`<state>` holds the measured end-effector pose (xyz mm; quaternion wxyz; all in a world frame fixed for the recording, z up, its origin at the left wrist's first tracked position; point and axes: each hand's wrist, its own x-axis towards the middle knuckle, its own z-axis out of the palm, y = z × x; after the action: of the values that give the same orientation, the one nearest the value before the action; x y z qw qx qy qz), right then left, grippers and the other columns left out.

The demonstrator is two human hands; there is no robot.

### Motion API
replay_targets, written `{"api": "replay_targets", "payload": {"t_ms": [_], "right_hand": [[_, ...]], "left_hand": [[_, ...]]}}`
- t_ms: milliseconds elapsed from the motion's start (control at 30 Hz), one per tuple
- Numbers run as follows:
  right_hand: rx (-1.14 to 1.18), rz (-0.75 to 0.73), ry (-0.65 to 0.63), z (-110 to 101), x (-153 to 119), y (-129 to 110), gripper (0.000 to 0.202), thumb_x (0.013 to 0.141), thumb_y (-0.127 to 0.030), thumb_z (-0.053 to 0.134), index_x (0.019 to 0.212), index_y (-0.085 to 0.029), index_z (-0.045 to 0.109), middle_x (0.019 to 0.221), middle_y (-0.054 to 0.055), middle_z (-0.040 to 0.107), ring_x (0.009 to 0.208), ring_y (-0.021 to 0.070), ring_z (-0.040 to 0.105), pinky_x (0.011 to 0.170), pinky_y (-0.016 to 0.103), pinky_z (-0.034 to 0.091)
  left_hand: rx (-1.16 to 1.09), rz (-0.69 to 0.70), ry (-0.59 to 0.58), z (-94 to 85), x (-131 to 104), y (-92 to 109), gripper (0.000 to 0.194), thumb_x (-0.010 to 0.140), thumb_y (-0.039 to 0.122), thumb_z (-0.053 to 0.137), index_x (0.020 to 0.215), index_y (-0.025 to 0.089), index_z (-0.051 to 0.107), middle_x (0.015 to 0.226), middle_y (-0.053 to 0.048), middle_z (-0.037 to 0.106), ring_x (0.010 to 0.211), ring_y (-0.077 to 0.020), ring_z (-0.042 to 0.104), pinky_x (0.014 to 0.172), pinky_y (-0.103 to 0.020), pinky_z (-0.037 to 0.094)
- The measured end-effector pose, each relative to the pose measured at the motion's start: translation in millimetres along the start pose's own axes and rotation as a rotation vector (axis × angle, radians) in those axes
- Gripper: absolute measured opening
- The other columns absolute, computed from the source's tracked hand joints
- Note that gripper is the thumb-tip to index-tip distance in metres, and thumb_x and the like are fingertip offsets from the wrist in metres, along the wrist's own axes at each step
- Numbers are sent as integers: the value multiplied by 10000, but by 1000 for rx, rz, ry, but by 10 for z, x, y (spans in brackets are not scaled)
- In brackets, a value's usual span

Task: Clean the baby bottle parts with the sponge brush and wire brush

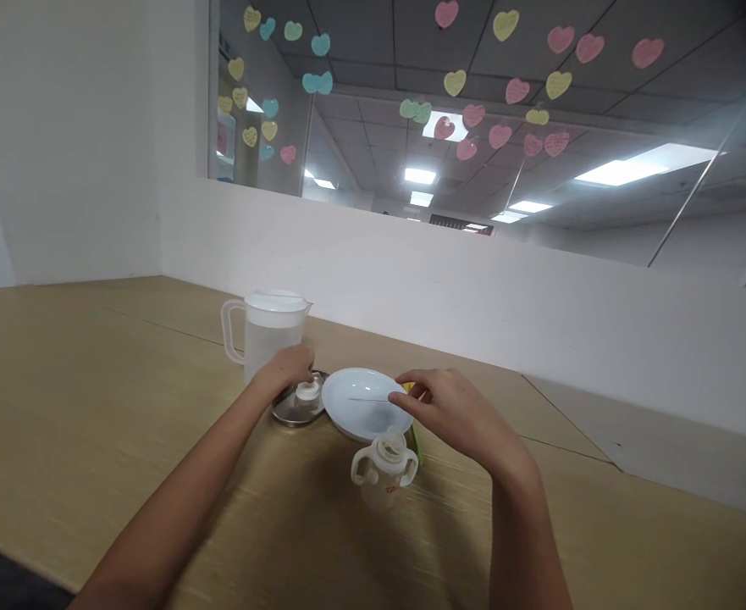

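Note:
My left hand (291, 366) reaches over a metal tray (291, 417), its fingers closed at the tip of a white bottle top (307, 391), apparently a nipple with its collar. A white bowl (361, 419) sits between my hands. My right hand (439, 405) is at the bowl's right rim, thumb and fingers pinching a thin straight rod (369, 400) that extends left over the bowl. In front of the bowl stands a clear baby bottle (385, 474) with two white handles and an uncovered mouth.
A translucent lidded pitcher (276, 326) stands behind my left hand. Part of a green and yellow thing (417, 442) shows beside the bowl, mostly hidden. The wooden table (93, 407) meets a white wall (373, 271) below a window with heart-shaped notes.

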<state>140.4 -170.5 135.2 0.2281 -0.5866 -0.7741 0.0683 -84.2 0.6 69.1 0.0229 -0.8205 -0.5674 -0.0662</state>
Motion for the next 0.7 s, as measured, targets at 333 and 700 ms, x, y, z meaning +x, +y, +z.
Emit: {"api": "replay_targets", "payload": {"t_ms": [333, 700], "right_hand": [[108, -93, 167, 208, 225, 2, 368, 810, -431, 489, 982, -158, 665, 897, 85, 673, 807, 194, 585, 699, 281, 403], [335, -244, 111, 274, 257, -90, 338, 803, -429, 520, 996, -198, 674, 849, 40, 682, 737, 159, 578, 654, 269, 427]], "left_hand": [[-226, 226, 258, -689, -569, 426, 358, 756, 412, 472, 558, 153, 618, 513, -18, 558, 487, -118, 458, 459, -224, 267], [-639, 385, 372, -829, -788, 623, 177, 698, 261, 551, 650, 143, 674, 587, -11, 628, 576, -116, 538, 507, -191, 380]]}}
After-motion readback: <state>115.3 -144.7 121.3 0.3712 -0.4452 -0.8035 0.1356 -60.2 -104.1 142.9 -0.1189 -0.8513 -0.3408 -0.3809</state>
